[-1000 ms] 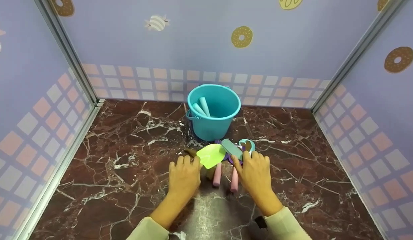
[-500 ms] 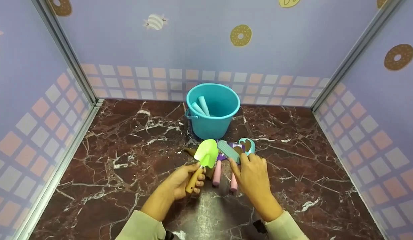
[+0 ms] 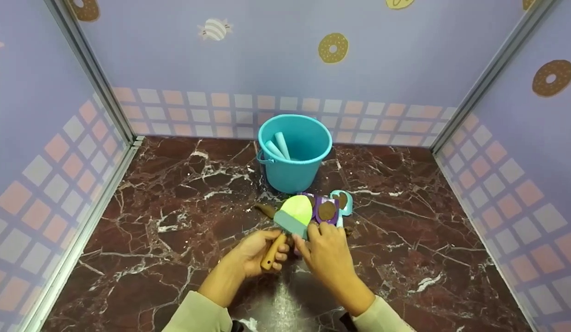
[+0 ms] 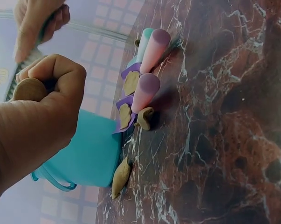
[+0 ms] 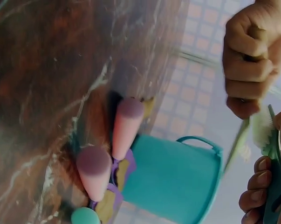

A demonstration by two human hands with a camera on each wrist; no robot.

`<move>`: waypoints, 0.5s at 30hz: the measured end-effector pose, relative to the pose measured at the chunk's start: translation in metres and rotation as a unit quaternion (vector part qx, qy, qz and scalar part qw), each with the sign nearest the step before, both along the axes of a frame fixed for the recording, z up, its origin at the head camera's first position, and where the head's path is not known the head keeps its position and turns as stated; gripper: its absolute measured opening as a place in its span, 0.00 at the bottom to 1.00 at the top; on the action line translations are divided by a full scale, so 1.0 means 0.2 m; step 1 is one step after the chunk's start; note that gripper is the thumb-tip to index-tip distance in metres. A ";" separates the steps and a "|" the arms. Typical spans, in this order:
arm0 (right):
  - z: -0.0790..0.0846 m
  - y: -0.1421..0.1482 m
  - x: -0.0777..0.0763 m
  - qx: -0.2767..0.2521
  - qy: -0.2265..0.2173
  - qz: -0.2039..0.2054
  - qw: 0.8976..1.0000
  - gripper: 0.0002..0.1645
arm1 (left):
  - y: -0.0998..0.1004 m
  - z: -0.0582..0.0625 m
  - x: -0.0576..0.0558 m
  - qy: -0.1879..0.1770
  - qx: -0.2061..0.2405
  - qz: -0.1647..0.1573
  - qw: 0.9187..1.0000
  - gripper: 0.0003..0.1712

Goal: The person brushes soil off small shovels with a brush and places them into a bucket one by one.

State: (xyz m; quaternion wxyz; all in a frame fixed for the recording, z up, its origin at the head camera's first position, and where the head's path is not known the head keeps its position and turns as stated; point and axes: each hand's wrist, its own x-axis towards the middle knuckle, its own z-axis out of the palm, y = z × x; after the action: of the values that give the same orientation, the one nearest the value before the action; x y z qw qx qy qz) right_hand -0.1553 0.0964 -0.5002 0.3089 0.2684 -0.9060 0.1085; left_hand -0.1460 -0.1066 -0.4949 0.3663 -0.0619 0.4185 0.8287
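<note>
My left hand grips the wooden handle of a small trowel, whose lime-green blade points away from me. In my right hand is a green-backed brush, lying across the lower part of the trowel's blade in the head view. The right wrist view shows pale bristles on the brush, facing the blade. Below my hands lie two purple-headed tools with pink handles, their heads caked with brown matter. A turquoise tool with brown on it lies beside them, its handle partly behind my right hand.
Behind the tools stands a turquoise bucket with two pale blue handles sticking up inside. Brown lumps lie on the dark marbled surface. Patterned panels enclose the back and both sides.
My left hand has turned over and drawn back, bringing the trowel's handle into sight. The brush has moved left with my right hand, from beside the blade onto it.
</note>
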 end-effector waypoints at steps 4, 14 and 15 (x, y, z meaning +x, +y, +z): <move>-0.02 0.03 -0.05 0.000 -0.013 -0.018 1.000 0.28 | 0.00 -0.01 0.01 0.003 -0.002 -0.013 1.000 0.23; 0.00 0.08 -0.16 -0.019 -0.030 -0.082 0.996 0.28 | -0.01 -0.03 0.02 0.013 -0.020 -0.012 1.000 0.21; 0.01 0.07 -0.15 -0.020 -0.035 -0.074 0.996 0.28 | -0.01 -0.03 0.02 0.012 -0.021 -0.009 1.000 0.21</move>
State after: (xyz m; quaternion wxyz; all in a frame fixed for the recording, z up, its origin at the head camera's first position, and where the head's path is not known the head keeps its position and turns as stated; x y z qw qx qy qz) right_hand -0.1846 0.1102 -0.4989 0.2891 0.1907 -0.9313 0.1127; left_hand -0.1420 -0.1087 -0.5001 0.3678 -0.0558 0.4405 0.8171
